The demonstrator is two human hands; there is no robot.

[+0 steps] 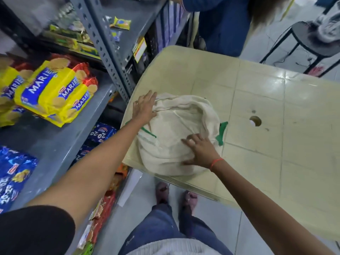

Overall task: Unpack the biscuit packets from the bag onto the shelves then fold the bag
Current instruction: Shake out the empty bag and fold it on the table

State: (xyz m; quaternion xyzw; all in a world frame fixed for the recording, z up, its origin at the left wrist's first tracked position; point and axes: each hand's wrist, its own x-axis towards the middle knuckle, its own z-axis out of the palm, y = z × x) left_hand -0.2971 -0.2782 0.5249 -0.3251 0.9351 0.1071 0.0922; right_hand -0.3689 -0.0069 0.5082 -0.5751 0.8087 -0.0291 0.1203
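Right hand (199, 150) lay flat, fingers spread on cloth bag (176, 133), left hand (144, 107) open at its far-left edge, Marie packets (55, 89) shelved left

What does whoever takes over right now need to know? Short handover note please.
Left hand: open, palm flat on the far left edge of the cloth bag. No grip on anything.
Right hand: open, fingers spread, pressing the bag's near right side.
Bag: lies crumpled and mostly flat at the corner of the cream table, not folded yet; green handle sticks out to the right.
Biscuit packets: yellow Marie packs and blue packs sit on the grey shelves at left.
Done: unpacking looks finished, though the bag's inside is not visible.
Left: smooth and fold the bag.
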